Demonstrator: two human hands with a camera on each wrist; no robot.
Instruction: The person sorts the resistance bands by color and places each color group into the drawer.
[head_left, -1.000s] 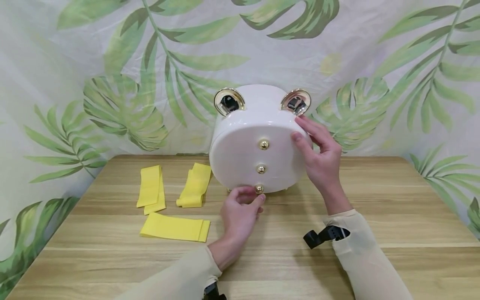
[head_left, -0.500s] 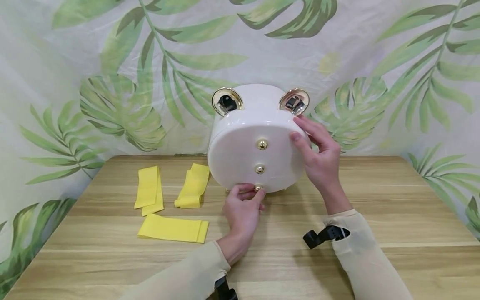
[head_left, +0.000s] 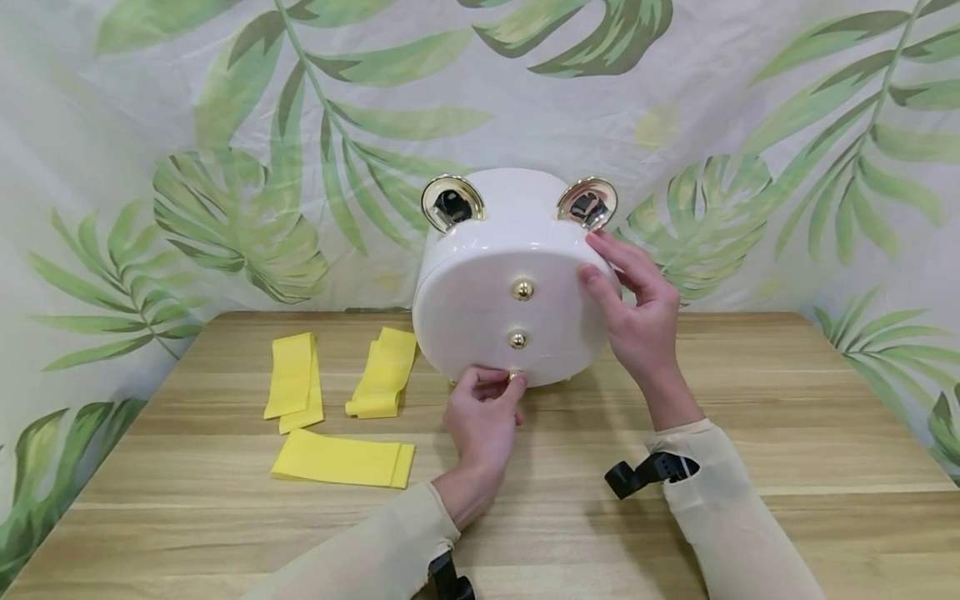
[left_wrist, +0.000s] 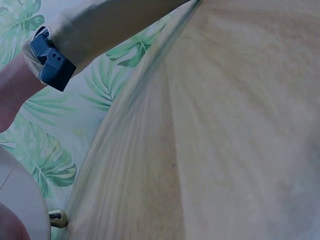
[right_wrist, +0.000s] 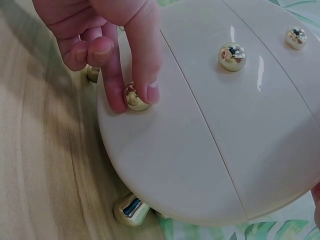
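Note:
A glossy white jewelry box (head_left: 480, 308) with two gold ears stands on the wooden table. Its front has gold ball knobs in a column, and seams split that face into sections in the right wrist view. My left hand (head_left: 482, 429) pinches the lowest knob (right_wrist: 135, 100) between thumb and fingers. Up at the box's right edge, my right hand (head_left: 641, 312) holds it, thumb on the front and fingers along the side, below the right ear (head_left: 588, 204). Short gold feet (right_wrist: 131, 210) show under the box. The left wrist view mostly catches the tabletop.
Left of the box lie folded yellow strips: one at the back left (head_left: 292, 375), one close to the box (head_left: 382, 372) and one in front (head_left: 341, 458). A leaf-print cloth (head_left: 375, 108) hangs behind the table (head_left: 787, 400).
My left hand has moved slightly up, and its thumb and fingers have closed on the lowest knob. My right hand stays on the box edge. The whole view has shifted slightly.

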